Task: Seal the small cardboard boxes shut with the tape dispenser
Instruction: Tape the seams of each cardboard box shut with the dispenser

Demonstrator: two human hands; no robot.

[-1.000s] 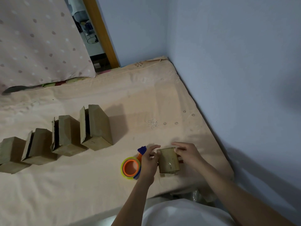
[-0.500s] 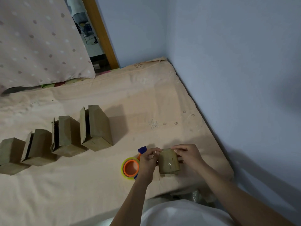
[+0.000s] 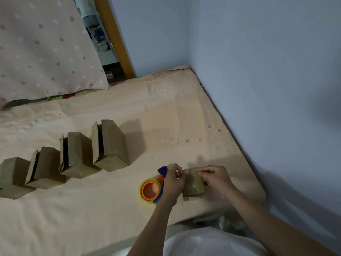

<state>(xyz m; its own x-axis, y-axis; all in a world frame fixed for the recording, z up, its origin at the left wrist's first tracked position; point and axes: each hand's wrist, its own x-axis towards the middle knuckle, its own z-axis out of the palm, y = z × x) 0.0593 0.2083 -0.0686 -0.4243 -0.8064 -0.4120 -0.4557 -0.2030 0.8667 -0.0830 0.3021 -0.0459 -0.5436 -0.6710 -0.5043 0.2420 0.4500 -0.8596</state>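
A small cardboard box (image 3: 193, 185) stands on the bed near its front right corner, shiny with clear tape on its near face. My left hand (image 3: 172, 182) grips its left side with fingers curled over the top edge. My right hand (image 3: 214, 177) holds its right side, fingertips on the top. Just left of my left hand lies the tape dispenser (image 3: 150, 190), an orange core in a yellow-green roll with a blue blade end (image 3: 162, 170); my left hand hides part of it.
Several more cardboard boxes stand in a row to the left, such as the tallest box (image 3: 110, 145) and a shorter box (image 3: 77, 154), flaps ajar. A spotted pillow (image 3: 46, 48) lies at the back left. Blue walls (image 3: 267, 89) bound the bed at the right.
Both hands have shifted slightly on the small box; my left fingers now curl over its top left edge. The box and dispenser stay in place.
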